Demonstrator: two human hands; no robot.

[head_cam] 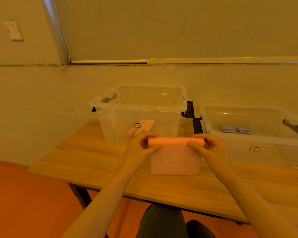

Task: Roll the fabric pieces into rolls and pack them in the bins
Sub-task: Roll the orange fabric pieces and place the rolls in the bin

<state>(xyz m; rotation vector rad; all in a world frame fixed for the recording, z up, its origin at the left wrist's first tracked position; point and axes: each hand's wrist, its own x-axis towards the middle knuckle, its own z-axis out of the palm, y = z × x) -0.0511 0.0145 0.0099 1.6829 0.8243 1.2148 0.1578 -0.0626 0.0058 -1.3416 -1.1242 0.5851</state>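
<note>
A pink fabric piece [175, 162] lies on the wooden table [93, 162], its far part wound into a roll and its near part still flat. My left hand [141, 146] pinches the roll's left end. My right hand [208, 146] pinches the right end. Behind the roll stands a clear plastic bin [182, 107] with three pink rolls [141, 127] on its bottom. To the right, a second clear bin [265, 141] holds two blue-grey rolls [236, 129].
Both bins have black latch handles [197, 125] on their sides. A wall runs close behind the table. The table's left end [40, 167] and near edge drop to an orange floor. A dark-clothed knee [162, 222] shows under the near edge.
</note>
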